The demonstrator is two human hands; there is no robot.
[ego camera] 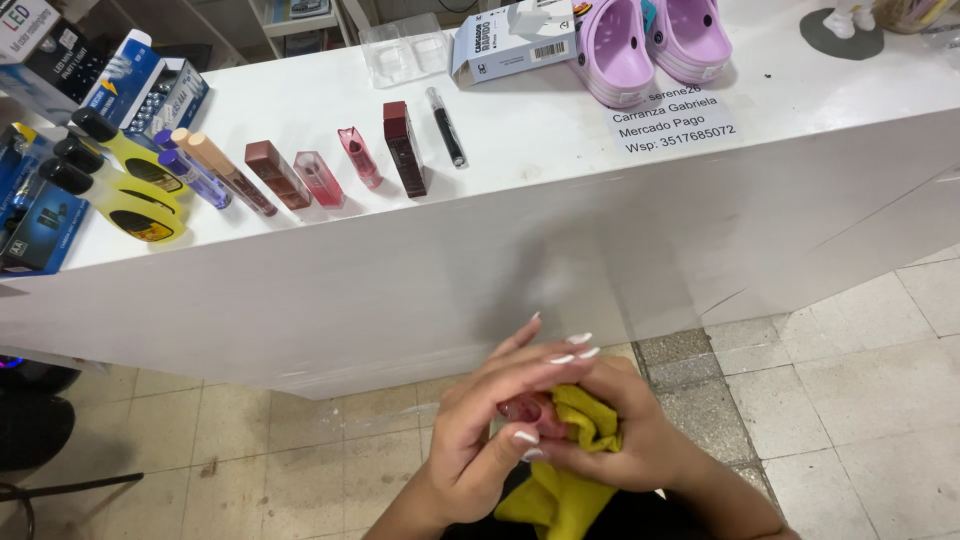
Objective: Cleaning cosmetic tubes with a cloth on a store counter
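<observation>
White and long, the table point(560, 230) carries a row of lipsticks point(320, 170) and lilac clogs point(650, 40). Below it, over the tiled floor, we see our left hand point(490, 420) and right hand point(625, 430) pressed together, pinching a yellow cloth point(575, 480) around what seems a small pink tube point(527, 408).

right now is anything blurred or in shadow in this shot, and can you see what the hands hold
Head view: even light, no strong glare; a soft grey shadow falls on the white counter front. The cosmetics row is sharp. The left hand and right hand are slightly soft, closed around a yellow cloth and a small pinkish item, too hidden to identify.
</observation>
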